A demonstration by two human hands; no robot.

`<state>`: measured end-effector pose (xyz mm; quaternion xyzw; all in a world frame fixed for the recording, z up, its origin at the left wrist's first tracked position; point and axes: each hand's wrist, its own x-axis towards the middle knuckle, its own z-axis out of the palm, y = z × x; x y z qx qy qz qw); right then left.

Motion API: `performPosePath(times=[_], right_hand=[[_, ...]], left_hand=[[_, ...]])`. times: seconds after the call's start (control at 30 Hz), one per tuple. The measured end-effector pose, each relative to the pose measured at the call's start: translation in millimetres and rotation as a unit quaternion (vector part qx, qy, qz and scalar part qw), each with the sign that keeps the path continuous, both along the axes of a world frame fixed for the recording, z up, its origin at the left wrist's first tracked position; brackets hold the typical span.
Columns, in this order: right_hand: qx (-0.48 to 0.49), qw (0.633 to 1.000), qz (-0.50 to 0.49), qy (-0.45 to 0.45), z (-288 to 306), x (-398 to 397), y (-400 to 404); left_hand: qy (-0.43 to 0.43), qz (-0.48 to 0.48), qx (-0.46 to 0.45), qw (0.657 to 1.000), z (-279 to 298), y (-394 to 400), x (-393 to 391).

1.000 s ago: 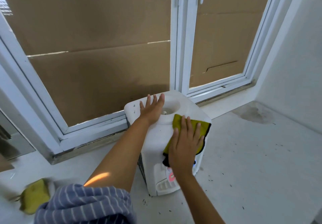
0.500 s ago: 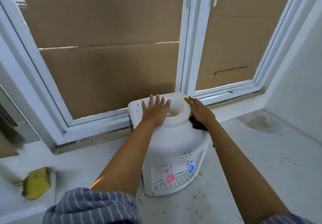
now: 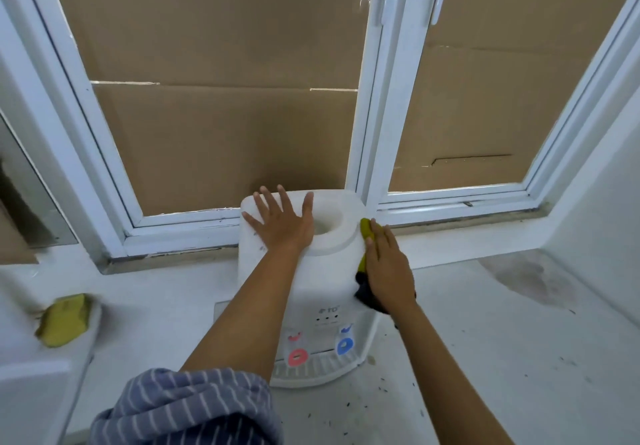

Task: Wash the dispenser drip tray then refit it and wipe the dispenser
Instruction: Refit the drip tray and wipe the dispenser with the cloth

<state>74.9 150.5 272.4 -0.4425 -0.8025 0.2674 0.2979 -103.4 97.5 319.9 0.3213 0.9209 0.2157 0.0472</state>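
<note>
A white table-top water dispenser [image 3: 325, 285] stands on the white counter against the window. Its slotted drip tray [image 3: 322, 368] sits fitted at the base, below a red tap [image 3: 298, 357] and a blue tap [image 3: 345, 345]. My left hand [image 3: 282, 225] lies flat with fingers spread on the dispenser's top, beside the round bottle well. My right hand [image 3: 388, 268] presses a yellow-and-black cloth [image 3: 365, 231] flat against the dispenser's right side; the hand covers most of the cloth.
A yellow sponge [image 3: 64, 320] lies on a white ledge at the left. Cardboard-covered windows [image 3: 225, 126] rise directly behind the dispenser. The counter [image 3: 502, 358] carries dark specks and a grey stain [image 3: 533, 282] at the right. A white wall closes the right side.
My right hand with the cloth moved from the dispenser's front, over its top right edge, and down its right side. My left hand stayed on top.
</note>
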Motion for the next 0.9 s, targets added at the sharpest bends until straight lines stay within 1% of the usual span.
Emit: performPosePath(times=[0.07,0.1,0.2,0.27,0.47,0.53,0.63,0.67,0.73,0.9], right_hand=[[0.078,0.997,0.010,0.008,-10.6,3.5,-10.9],[0.094,0.995,0.014,0.004,-12.5,3.7,-11.3],[0.063,0.997,0.037,-0.031,-8.3,-1.9,6.3],[0.041,0.995,0.072,-0.052,0.2,-9.5,24.3],[-0.064,0.978,0.194,-0.049,31.5,-54.2,92.9],[-0.066,0.969,0.233,-0.056,35.4,-74.6,115.5],[-0.026,0.951,0.286,-0.113,43.6,-102.0,135.4],[-0.022,0.948,0.294,-0.123,47.0,-108.0,138.4],[-0.048,0.946,0.295,-0.124,50.8,-117.4,144.2],[-0.141,0.960,0.225,-0.092,42.6,-130.9,162.1]], left_hand=[[0.020,0.022,0.008,1.000,-3.1,1.0,3.8],[0.028,0.026,0.009,0.999,-4.7,1.2,4.8],[0.044,0.030,0.003,0.999,-7.4,2.0,3.6],[0.053,0.034,0.001,0.998,-9.2,3.1,1.6],[0.075,0.043,-0.007,0.996,-13.5,5.6,-4.4],[0.075,0.047,-0.004,0.996,-14.5,6.2,-5.0],[0.078,0.052,0.001,0.996,-15.4,6.8,-4.3],[0.080,0.054,0.001,0.995,-15.7,6.9,-4.3],[0.085,0.056,-0.001,0.995,-16.0,7.2,-4.5],[0.082,0.056,-0.002,0.995,-15.9,7.2,-4.9]])
